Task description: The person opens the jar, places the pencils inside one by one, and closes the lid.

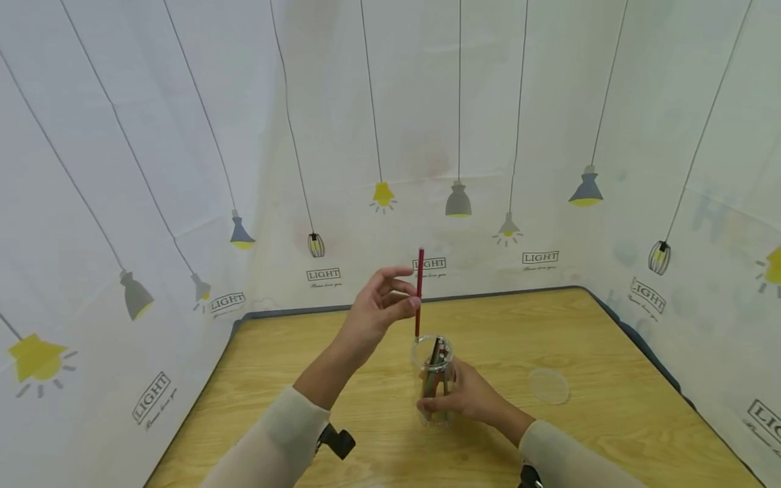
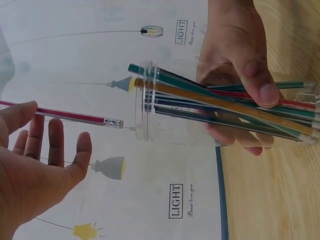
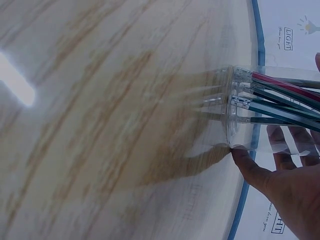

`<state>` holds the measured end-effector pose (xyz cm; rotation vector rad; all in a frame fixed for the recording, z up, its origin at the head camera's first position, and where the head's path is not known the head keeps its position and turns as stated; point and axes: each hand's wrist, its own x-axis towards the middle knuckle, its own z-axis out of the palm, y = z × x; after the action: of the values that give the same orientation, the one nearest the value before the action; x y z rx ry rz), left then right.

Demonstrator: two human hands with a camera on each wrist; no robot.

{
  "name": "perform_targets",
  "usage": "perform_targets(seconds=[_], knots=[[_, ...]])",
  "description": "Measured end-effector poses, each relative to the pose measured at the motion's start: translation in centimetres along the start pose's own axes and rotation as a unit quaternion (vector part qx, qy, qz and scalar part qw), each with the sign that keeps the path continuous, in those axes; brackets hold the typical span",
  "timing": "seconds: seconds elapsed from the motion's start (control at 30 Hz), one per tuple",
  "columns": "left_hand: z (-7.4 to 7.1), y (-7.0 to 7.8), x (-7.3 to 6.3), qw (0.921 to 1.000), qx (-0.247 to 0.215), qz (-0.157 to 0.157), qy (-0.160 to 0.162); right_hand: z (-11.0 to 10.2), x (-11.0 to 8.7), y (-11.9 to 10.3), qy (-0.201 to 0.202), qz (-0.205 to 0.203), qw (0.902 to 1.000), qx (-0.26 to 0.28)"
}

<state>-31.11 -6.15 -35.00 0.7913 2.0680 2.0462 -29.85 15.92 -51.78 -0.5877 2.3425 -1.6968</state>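
My left hand (image 1: 379, 308) pinches a red pencil (image 1: 419, 278) between thumb and finger, the other fingers spread loosely. The pencil is upright over the mouth of a clear jar (image 1: 421, 356). Its eraser end points down toward the jar rim in the left wrist view, a short gap from it. With thumb and fingers curled round its side, my right hand (image 1: 472, 393) grips the jar. Several pencils lean inside: green ones, a yellow one (image 2: 200, 102) and a red one (image 3: 280, 86), their eraser ends at the bottom.
A clear round lid (image 1: 548, 386) lies flat on the wooden table (image 1: 317, 413), right of the jar. White sheets printed with lamps (image 1: 488, 102) stand behind the table and along both sides, with a dark blue edge (image 1: 342, 310) at the table's back.
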Motion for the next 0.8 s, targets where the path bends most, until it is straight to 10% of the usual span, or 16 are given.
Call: perform_targets(seconds=[0.4,0.6,0.8], knots=[[-0.3,-1.3,-0.1,0.9981,0.057,-0.014,-0.018,-0.1,0.0,0.2,0.004,0.006,1.0000,0.003],[-2.9,-2.8,0.0,0.9792,0.199,-0.037,-0.002,0.1,0.1,0.2,0.013,0.009,0.9996,-0.021],[-5.3,-3.4,-0.3,0.9794,0.189,-0.057,0.042,0.0,0.0,0.0,0.018,0.012,0.9990,-0.039]])
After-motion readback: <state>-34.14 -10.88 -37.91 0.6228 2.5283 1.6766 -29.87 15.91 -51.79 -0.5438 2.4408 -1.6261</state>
